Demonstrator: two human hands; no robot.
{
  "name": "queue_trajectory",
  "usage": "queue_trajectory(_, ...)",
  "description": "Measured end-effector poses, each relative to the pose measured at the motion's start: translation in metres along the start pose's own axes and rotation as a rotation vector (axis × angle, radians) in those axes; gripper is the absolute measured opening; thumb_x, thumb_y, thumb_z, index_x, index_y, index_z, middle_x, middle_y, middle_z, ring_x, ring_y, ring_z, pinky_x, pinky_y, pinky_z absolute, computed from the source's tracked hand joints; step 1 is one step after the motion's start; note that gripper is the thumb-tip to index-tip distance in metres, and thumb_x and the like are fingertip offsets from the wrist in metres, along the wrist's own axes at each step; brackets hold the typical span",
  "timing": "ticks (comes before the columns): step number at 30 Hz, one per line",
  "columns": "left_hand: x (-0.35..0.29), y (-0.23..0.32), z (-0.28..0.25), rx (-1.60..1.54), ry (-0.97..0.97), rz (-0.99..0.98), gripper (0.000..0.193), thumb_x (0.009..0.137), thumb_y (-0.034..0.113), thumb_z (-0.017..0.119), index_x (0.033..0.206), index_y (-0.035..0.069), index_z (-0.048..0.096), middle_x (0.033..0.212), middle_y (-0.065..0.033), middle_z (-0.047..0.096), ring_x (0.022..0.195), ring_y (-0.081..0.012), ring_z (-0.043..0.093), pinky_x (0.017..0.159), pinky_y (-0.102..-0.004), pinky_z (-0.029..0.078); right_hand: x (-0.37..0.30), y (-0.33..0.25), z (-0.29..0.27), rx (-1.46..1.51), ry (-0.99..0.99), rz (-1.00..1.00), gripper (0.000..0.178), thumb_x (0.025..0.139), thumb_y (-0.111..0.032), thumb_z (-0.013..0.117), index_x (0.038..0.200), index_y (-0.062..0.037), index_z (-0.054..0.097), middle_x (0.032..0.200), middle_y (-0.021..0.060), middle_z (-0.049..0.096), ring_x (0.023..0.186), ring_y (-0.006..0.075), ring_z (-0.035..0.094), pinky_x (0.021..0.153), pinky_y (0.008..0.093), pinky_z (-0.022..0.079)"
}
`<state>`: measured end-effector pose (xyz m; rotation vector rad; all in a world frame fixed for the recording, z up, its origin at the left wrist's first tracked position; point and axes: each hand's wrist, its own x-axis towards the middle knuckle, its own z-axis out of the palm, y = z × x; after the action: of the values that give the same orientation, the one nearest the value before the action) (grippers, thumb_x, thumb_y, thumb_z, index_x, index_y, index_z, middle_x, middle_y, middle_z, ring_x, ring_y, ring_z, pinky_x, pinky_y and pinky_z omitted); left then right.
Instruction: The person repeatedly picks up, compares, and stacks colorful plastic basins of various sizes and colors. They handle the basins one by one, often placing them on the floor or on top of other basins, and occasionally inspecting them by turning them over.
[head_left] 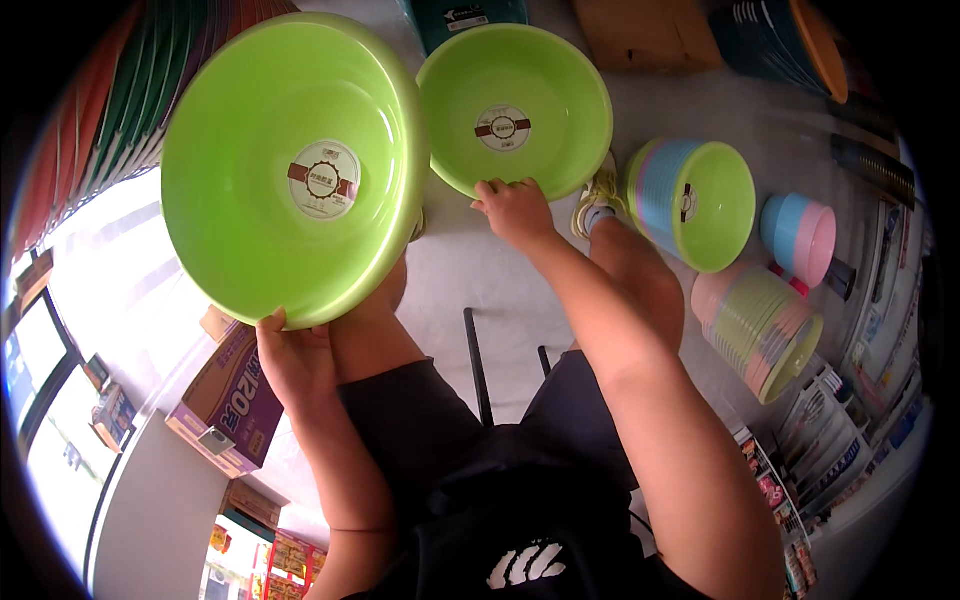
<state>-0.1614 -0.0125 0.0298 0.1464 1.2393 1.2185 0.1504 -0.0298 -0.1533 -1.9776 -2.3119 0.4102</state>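
Note:
My left hand [298, 362] grips the near rim of a large lime-green plastic basin [240, 120], thumb at the edge and the other fingers mostly hidden behind it. The basin is raised and tilted, its inside facing me, with a round label on the bottom. To its right, my right hand [515, 210] has its fingers curled over the near rim of a smaller lime-green basin [560, 90], also with a round label. The two basins overlap slightly in view, and the larger one looks closer to me.
On the right lie nested stacks of basins: a green and blue stack [715, 210], a small blue and pink stack [800, 238] and a pink and green stack [760, 325]. A purple carton [235, 400] stands left; a brown cardboard box [645, 35] lies beyond.

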Motion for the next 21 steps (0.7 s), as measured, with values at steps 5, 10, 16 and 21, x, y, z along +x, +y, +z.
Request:
queue_trajectory(5,-0.002,-0.003,0.007,0.02,-0.028,-0.005,0.042,0.092,0.009,0.051,0.132,-0.003,0.047,0.127,-0.0164,0.058,0.113,-0.0283,0.062,0.094,-0.0429,0.054,-0.004,0.005,0.004,0.095,0.037,-0.003,0.024,0.091,-0.031,0.065,0.095,-0.0092,0.056,0.082,0.0071,0.068,0.072,0.0272,0.066,0.072,0.0397,0.046)
queue_trajectory(10,-0.007,-0.006,0.013,0.053,-0.005,0.014,0.041,0.091,0.009,0.05,0.13,-0.003,0.048,0.126,-0.0156,0.058,0.111,-0.0278,0.062,0.094,-0.0432,0.054,-0.011,0.016,-0.003,0.134,0.049,-0.024,0.025,0.092,-0.029,0.065,0.094,-0.0072,0.053,0.084,0.0098,0.067,0.077,0.0301,0.065,0.075,0.0415,0.047)
queue_trajectory(16,-0.009,-0.01,0.01,0.076,-0.004,0.032,0.038,0.092,0.01,0.051,0.127,-0.002,0.051,0.124,-0.0139,0.058,0.111,-0.0267,0.061,0.091,-0.0427,0.054,0.005,0.003,-0.018,0.128,-0.259,0.159,0.026,0.094,-0.029,0.063,0.101,-0.0061,0.053,0.089,0.0124,0.069,0.081,0.0317,0.066,0.077,0.043,0.048)
queue_trajectory(21,-0.018,-0.015,0.017,0.13,0.016,0.068,0.029,0.091,0.008,0.051,0.12,0.001,0.053,0.117,-0.0117,0.057,0.105,-0.0248,0.06,0.087,-0.0416,0.053,-0.016,0.007,-0.021,0.202,-0.025,0.162,0.033,0.093,-0.029,0.062,0.116,-0.006,0.057,0.095,0.0134,0.07,0.091,0.0333,0.067,0.083,0.0467,0.049)
